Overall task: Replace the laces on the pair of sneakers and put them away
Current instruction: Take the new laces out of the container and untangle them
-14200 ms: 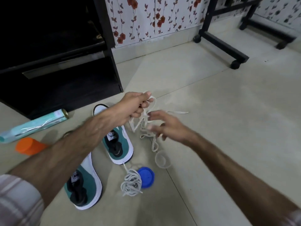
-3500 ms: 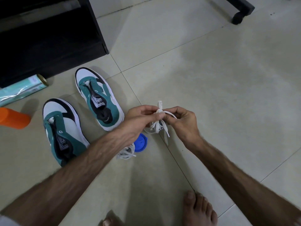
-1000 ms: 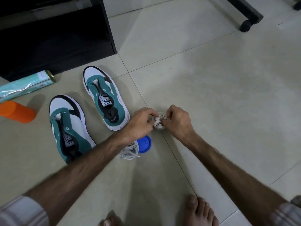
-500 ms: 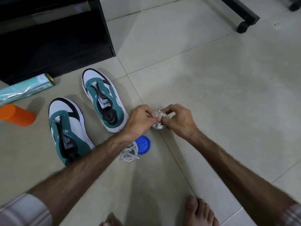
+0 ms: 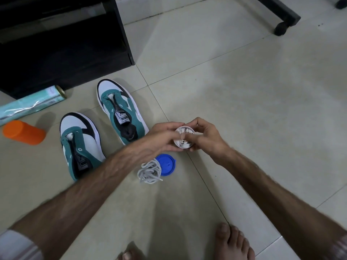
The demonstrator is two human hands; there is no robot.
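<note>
A: Item one. We log a small white cup (image 5: 183, 138) held above the floor (image 5: 244, 102), just up and right of the blue lid (image 5: 166, 165). White laces (image 5: 185, 131) are packed inside it.

B: And the grips on it?

A: The left hand (image 5: 163, 136) curls round the cup's near-left side; the right hand (image 5: 203, 136) curls round its right side. One finger from each lies across the mouth, pressing on the laces. Which hand carries the weight we cannot tell.

B: Item two?

A: A second bundle of laces (image 5: 150, 171), greyish white, loose on the floor, touching the lid's left edge. The lid lies flat.

B: The sneakers?

A: We count two, teal and white with black trim, no laces in the eyelets. The first sneaker (image 5: 121, 111) lies up and left of the lid, its heel near the left hand. The second sneaker (image 5: 79, 143) lies left of the lid, beside the first, both toes pointing away from us.

B: Other stock?

A: An orange tube (image 5: 24, 132) on its side, far left of the lid, beyond the second sneaker. A wrapped roll (image 5: 31, 104) above that tube. A black cabinet (image 5: 62, 40) behind both. A black castor frame (image 5: 279, 15) far up and right of the lid. Our bare feet (image 5: 234, 243) below it, at the lower edge.
</note>
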